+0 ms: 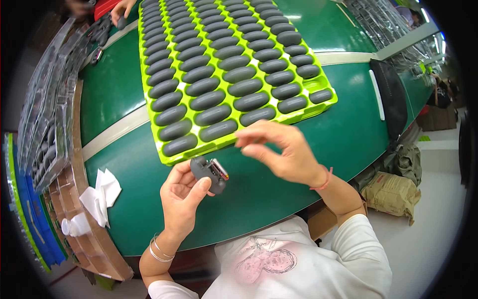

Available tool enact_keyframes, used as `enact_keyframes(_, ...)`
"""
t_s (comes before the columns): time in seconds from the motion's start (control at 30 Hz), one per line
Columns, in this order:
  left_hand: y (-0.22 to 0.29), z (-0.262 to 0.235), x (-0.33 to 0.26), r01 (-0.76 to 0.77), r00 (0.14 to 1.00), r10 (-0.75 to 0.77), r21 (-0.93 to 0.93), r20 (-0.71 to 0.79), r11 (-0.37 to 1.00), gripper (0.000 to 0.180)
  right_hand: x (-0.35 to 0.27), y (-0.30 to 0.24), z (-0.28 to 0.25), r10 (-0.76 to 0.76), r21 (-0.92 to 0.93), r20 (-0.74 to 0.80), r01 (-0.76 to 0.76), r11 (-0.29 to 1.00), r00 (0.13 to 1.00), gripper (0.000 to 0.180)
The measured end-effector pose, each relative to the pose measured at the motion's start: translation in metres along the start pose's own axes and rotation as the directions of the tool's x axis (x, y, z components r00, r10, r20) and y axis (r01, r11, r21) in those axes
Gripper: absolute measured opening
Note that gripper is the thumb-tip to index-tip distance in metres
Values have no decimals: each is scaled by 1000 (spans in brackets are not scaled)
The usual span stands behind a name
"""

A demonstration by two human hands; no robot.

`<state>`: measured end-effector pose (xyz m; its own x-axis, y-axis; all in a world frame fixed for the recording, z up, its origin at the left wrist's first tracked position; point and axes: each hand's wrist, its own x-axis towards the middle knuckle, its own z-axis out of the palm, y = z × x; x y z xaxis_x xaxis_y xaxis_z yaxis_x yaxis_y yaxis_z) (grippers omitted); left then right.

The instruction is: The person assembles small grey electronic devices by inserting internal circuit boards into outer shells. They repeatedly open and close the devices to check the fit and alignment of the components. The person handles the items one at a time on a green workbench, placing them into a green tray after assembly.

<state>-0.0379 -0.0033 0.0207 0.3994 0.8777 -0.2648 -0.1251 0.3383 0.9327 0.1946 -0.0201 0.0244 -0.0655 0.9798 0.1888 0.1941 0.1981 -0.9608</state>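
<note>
My left hand [185, 192] is closed around a dark grey oval casing [201, 172], thumb on its near side. Within the casing a silvery part and small electronic pieces are exposed, too small to make out. To its right, my right hand [281, 149] hovers by the near edge of a lime-green tray [199, 151]. Its fingers are bent, with a gap between thumb and forefinger, and nothing shows in them. Rows of similar dark grey rounded casings [214, 114] fill most of the tray's slots.
The tray lies on a green-topped table [269, 184]. White cloths [102, 194] and a cardboard divider box [94, 244] are at the left. Another person's hand [121, 11] holds a dark piece at the far left. A black case [388, 97] sits at the right edge; a brown sack [391, 192] is below.
</note>
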Motion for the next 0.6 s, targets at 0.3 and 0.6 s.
enact_keyframes(0.3,-11,1,0,132,984,-130,-15,121,991,43,-4,1,-150,-34,-822,29,43,568,999,30)
enact_keyframes(0.6,-7,2,3,133,984,-129,-21,124,991,43,12,16,-178,213,-755,277,75,652,937,44)
